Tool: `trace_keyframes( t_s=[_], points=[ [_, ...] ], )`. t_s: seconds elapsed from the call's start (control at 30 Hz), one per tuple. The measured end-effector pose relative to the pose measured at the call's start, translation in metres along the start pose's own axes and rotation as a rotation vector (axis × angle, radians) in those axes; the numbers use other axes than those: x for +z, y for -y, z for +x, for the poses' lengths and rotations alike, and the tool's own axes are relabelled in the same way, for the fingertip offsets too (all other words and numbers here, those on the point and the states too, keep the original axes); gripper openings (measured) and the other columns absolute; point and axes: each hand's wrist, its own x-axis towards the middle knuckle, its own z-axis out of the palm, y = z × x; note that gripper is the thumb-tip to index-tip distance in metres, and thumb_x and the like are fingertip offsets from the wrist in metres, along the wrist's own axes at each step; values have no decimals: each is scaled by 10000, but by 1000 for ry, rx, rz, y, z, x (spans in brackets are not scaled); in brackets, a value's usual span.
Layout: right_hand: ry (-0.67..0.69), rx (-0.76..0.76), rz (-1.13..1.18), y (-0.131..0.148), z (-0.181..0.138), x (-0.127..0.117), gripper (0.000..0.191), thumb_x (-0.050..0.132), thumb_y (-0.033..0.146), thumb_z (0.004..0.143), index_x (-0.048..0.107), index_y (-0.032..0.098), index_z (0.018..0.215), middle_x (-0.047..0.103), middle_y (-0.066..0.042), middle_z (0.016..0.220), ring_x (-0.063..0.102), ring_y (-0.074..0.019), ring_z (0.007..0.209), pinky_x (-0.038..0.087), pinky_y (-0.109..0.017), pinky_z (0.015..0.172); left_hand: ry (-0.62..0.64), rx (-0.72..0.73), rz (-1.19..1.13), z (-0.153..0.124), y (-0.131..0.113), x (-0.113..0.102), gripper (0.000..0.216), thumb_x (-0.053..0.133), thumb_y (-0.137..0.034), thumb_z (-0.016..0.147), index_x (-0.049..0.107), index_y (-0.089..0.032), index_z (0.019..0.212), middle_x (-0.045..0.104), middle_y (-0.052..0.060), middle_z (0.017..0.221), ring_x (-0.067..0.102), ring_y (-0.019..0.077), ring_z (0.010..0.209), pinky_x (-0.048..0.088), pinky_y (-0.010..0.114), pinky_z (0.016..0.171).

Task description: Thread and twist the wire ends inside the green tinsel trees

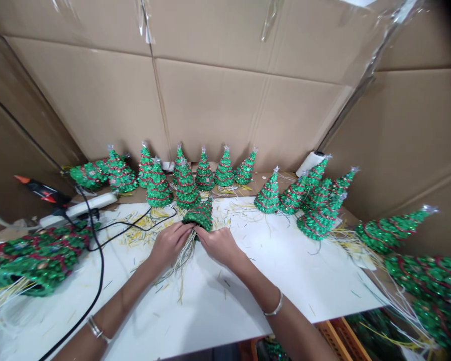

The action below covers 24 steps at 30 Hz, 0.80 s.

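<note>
Hands: two, left hand (pixel 169 243) and right hand (pixel 220 244). Held tree (pixel 200 213): one. Standing trees (pixel 187 189): roughly thirteen; the heaps at the edges are uncountable. Bracelets (pixel 275 307): two. Power strip (pixel 78 206): one. White roll (pixel 310 163): one.

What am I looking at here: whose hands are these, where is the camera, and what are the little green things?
There is no machine: a person works with bare hands, and the single picture comes from a camera on their head, looking forward and down. The left hand and right hand together pinch the base of a small green glittery cone-shaped tree, tipped over, with a bundle of pale thin strands trailing from it. On the white table top more such trees stand in a row or lie at both sides. A black cable, a white power strip and brown cardboard walls surround them.
</note>
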Motion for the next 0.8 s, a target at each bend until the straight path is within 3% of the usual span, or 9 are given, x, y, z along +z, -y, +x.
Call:
trace_keyframes(
  t_s=[0.23, 0.37, 0.6, 0.8],
  points=[
    [117, -32, -42, 3, -2, -4, 265, 397, 191, 992, 570, 224, 1189, 719, -54, 717, 671, -173, 638, 347, -247, 569, -72, 248, 210, -1, 11, 2, 251, 476, -224, 960, 678, -195, 1107, 708, 76, 954, 651, 210, 857, 492, 329, 759],
    [103, -70, -39, 0, -2, -1, 248, 435, 179, 979, 569, 226, 1181, 721, -33, 760, 662, -158, 657, 319, -248, 552, -101, 294, 231, 0, 14, 0, 181, 520, -216, 947, 683, -188, 1021, 707, 66, 911, 643, 204, 830, 486, 330, 761],
    [-68, -140, -50, -6, -3, 7, 148, 480, 212, 980, 620, 238, 1023, 676, 19, 702, 573, -100, 541, 191, -279, 490, -208, 215, -7, 0, 14, -5, 175, 539, -190, 938, 667, -189, 1057, 698, 63, 929, 653, 185, 876, 504, 302, 801],
    [-327, -217, 9, -9, -2, 7, 172, 495, 214, 976, 665, 235, 997, 639, 22, 681, 539, -88, 537, 248, -261, 496, -319, 204, -149, -1, 9, -9, 199, 563, -150, 920, 693, -217, 1055, 704, 59, 1021, 660, 166, 965, 519, 289, 867]
  ],
)
